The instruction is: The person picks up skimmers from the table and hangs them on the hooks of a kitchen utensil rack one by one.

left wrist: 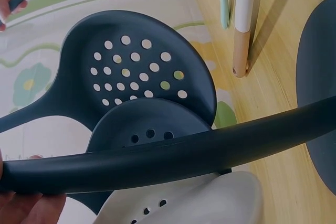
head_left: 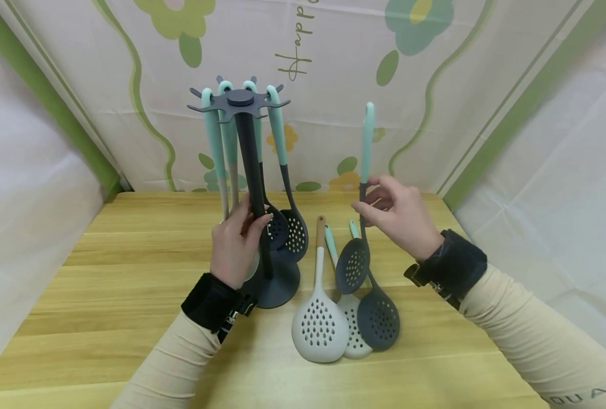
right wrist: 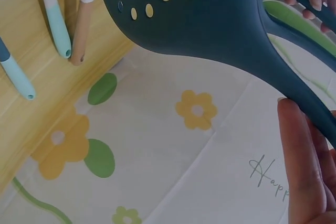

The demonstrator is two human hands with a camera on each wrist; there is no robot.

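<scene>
My left hand (head_left: 235,245) grips the dark post (head_left: 249,153) of a utensil stand, low down near its round base (head_left: 282,287). Several mint-handled utensils hang from the stand's hooked top (head_left: 240,99), among them a dark slotted spoon (head_left: 295,234). To the right, my right hand (head_left: 399,215) pinches the dark neck of a small perforated skimmer (head_left: 353,270), its mint handle (head_left: 367,142) pointing up. The skimmer's dark head (right wrist: 205,19) hangs over the other tools, and the right fingers (right wrist: 296,150) lie along its neck in the right wrist view.
On the wooden table (head_left: 129,272) lie a pale skimmer with a wooden handle (head_left: 320,326), a pale perforated one (head_left: 354,324) partly under it, and a dark skimmer (head_left: 380,318). A flowered cloth (head_left: 313,136) stands behind the table.
</scene>
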